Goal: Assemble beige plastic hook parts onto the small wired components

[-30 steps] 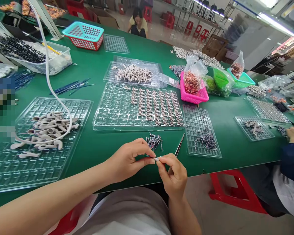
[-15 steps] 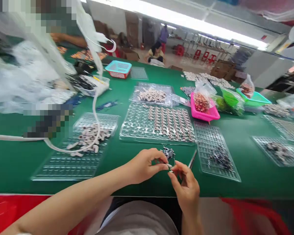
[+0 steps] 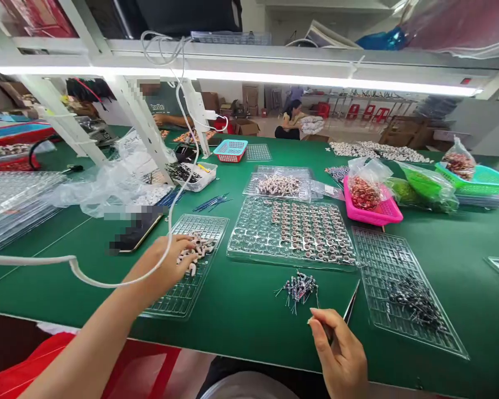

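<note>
My left hand (image 3: 160,270) reaches over the left clear plastic tray (image 3: 170,303), fingers apart at a heap of small beige curved pieces (image 3: 199,247). Whether a fingertip grips one of them I cannot tell. Near the front edge, my right hand (image 3: 341,350) pinches thumb and forefinger together. A tiny pale bit and a thin wire show at the tips, too small to name. Metal tweezers (image 3: 351,301) lie just behind that hand, partly covered by it. Just beyond its fingertips is a small pile of dark parts with thin wire leads (image 3: 298,289).
A moulded tray (image 3: 249,244) holds rows of round brownish parts. Behind it is another tray of beige pieces (image 3: 279,185). At right stand a pink basket (image 3: 374,213) and a tray of dark leaded parts (image 3: 418,302). A white cable (image 3: 171,221) loops across my left forearm.
My left hand has left my right hand's fingertips and moved left to the beige pieces. The right hand stays pinched near the front edge. The view has tilted up and steadied.
</note>
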The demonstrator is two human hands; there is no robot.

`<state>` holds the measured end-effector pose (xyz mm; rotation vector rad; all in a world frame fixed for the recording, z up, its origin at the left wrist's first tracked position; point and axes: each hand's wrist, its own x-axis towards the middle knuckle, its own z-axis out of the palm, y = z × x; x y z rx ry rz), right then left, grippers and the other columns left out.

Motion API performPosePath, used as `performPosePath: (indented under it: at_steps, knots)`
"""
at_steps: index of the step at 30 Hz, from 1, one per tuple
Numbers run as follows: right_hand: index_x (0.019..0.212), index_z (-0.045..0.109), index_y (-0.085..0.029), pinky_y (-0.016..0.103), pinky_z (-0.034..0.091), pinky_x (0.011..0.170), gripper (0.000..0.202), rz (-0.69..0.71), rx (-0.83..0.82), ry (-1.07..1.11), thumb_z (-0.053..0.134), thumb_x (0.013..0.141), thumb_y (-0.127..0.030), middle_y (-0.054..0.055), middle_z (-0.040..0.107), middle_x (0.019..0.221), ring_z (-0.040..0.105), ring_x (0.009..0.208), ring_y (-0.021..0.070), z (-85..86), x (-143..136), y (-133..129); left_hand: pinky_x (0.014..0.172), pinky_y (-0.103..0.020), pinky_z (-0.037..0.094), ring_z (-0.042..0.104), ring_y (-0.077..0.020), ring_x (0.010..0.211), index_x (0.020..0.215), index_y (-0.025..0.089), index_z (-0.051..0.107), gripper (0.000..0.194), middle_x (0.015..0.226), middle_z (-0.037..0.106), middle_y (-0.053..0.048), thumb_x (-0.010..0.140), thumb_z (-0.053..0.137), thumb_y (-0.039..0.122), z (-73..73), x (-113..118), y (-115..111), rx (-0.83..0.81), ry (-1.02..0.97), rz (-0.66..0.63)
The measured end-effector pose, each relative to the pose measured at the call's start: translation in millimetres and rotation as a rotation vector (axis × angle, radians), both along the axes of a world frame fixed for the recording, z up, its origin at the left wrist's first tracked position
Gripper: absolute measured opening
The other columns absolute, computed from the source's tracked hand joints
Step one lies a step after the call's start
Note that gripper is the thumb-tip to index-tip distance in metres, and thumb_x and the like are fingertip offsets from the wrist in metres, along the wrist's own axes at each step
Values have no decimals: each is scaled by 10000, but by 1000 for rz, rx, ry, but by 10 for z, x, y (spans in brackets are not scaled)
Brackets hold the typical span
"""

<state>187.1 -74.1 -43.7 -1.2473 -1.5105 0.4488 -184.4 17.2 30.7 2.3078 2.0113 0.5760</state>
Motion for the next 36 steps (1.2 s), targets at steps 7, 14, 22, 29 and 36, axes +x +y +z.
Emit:
performPosePath:
  at_steps: [7, 14, 22, 29, 36]
  knots:
    - [1026, 672, -232, 212, 570, 648, 131, 17, 47, -54, 591, 924, -219, 12, 718, 858, 695, 714, 131, 3, -6, 12, 1034, -506, 432, 566, -345, 1183, 1139, 152, 672, 353, 1246, 647, -178, 920, 499, 368, -45, 714, 360, 2, -16, -253]
    - [1035, 644, -223, 218, 563, 648, 144, 34, 46, -12, 554, 936, -169, 9, 695, 839, 691, 724, 130, 28, -39, 2, 851, -374, 483, 614, -301, 984, 839, 152, 718, 247, 927, 693, -139, 876, 599, 365, -121, 1733, 1091, -197, 22, -377]
    - [1055, 639, -232, 222, 538, 647, 183, 28, 27, 56, 547, 927, -140, -2, 681, 853, 661, 718, 115, -30, -52, -30, 646, -294, 447, 645, -251, 772, 752, 151, 696, 192, 861, 719, -128, 810, 595, 303, -241, 1952, 1243, -307, 50, -273]
    - [1075, 623, -248, 233, 519, 662, 195, -85, 30, 20, 565, 928, -134, 4, 658, 916, 625, 762, 120, 95, 155, -86, 675, -317, 438, 638, -288, 877, 767, 150, 684, 210, 917, 701, -145, 830, 545, 295, -122, 1962, 1122, -245, -33, -246]
    - [1012, 633, -207, 337, 506, 795, 145, 104, -60, -435, 567, 927, -111, 51, 635, 947, 584, 900, 192, 312, 411, 25, 597, -281, 412, 595, -174, 645, 804, 187, 634, 242, 737, 676, -22, 886, 522, 385, 108, 1827, 425, -354, -301, -347]
